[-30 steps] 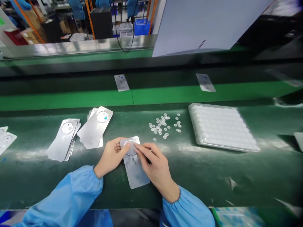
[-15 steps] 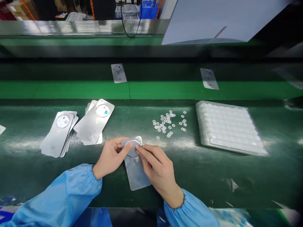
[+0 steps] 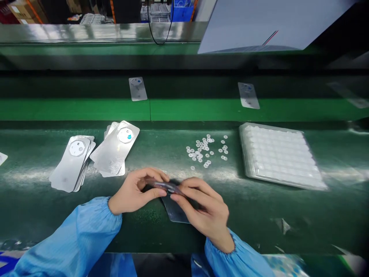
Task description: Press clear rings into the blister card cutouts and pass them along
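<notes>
Between my two hands is a grey rectangular plate [image 3: 176, 211], tilted so that its top edge faces me and its front looks dark. My left hand [image 3: 134, 193] is closed on the plate's upper left part, thumb in front and fingers behind. At the upper right side, my right hand [image 3: 206, 207] pinches the same plate between thumb and fingers. My hands cover much of it, and its round area cannot be seen. Beyond my right hand, several small clear discs [image 3: 200, 150] lie scattered on the green work surface [image 3: 253, 215].
To the left are two stacks of silvery plates, one nearer the middle [image 3: 111, 152] and one farther left [image 3: 67, 165]. A clear tray with white rows [image 3: 284, 157] sits at the right. Behind, single plates [image 3: 138, 89] lie on the green belt [image 3: 187, 109]. A white panel [image 3: 245, 27] hangs above.
The plate in my hands has tipped from face-up to nearly edge-on. My right hand has shifted slightly right and now grips the plate's side. The plates on the belt have slid left.
</notes>
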Tool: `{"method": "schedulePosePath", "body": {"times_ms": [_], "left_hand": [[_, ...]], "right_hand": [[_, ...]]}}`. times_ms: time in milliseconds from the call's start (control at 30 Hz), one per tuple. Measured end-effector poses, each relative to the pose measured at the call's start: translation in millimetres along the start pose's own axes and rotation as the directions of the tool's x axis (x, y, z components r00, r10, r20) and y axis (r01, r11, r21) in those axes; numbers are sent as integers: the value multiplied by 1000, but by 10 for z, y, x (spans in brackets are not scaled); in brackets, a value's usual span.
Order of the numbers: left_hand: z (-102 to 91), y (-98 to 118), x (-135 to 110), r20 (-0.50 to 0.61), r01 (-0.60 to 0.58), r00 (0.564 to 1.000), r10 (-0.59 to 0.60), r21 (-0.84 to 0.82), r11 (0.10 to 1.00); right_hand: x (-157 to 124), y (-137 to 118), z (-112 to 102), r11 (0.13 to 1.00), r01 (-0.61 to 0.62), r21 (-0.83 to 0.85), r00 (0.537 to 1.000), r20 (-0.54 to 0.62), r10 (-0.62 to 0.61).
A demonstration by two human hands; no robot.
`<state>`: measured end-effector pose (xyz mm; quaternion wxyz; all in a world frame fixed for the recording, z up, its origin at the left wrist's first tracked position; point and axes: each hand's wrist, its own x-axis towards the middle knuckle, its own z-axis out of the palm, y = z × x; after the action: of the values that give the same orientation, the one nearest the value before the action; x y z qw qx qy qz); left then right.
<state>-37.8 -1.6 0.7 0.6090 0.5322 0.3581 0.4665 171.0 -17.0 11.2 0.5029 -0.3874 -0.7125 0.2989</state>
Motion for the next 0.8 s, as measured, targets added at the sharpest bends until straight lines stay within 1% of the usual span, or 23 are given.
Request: {"method": "schedulePosePath", "body": {"times_ms": [33,67,100,167,233,300,400,533,600,633,667,733,800], "left_hand": [[-20,41,-2,34,-97,995,95,39,995],[-39,87,-3,71,-186,981,181,75,980],[-55,136,-3,106,-261,962,250,103,960],[-78,222,-2,163,-350,931,328,132,927],[-89,277,0,187,-370,921,341,150,917],[-90,294,2,193,-337,933,303,174,925],[-91,281,9,191,-281,950,246,187,941],[-108,255,2,187,-316,939,288,146,937],[-99,241,-22,189,-298,944,270,140,944],[-84,229,-40,193,-265,952,236,139,954],[-64,213,-60,199,-224,960,195,139,965],[-18,165,-94,180,-147,976,119,147,978],[13,106,-112,94,-109,991,94,171,979]], "right_hand": [[30,-58,-69,992,119,-46,993,28,-118],[56,-115,-141,972,218,-87,974,77,-212],[73,-168,-213,946,296,-129,951,133,-279],[73,-243,-333,891,403,-209,904,244,-352],[31,-266,-404,850,456,-264,872,325,-367],[-30,-247,-427,833,471,-292,863,351,-365],[-95,-201,-414,828,461,-318,872,334,-358],[-77,-201,-357,814,476,-333,865,343,-366],[-50,-217,-299,814,485,-319,859,348,-375],[-41,-222,-258,827,475,-300,863,343,-371],[-36,-222,-207,850,450,-274,875,326,-359],[-37,-207,-79,906,361,-221,919,250,-305],[-38,-181,74,953,243,-183,966,141,-219]]}}
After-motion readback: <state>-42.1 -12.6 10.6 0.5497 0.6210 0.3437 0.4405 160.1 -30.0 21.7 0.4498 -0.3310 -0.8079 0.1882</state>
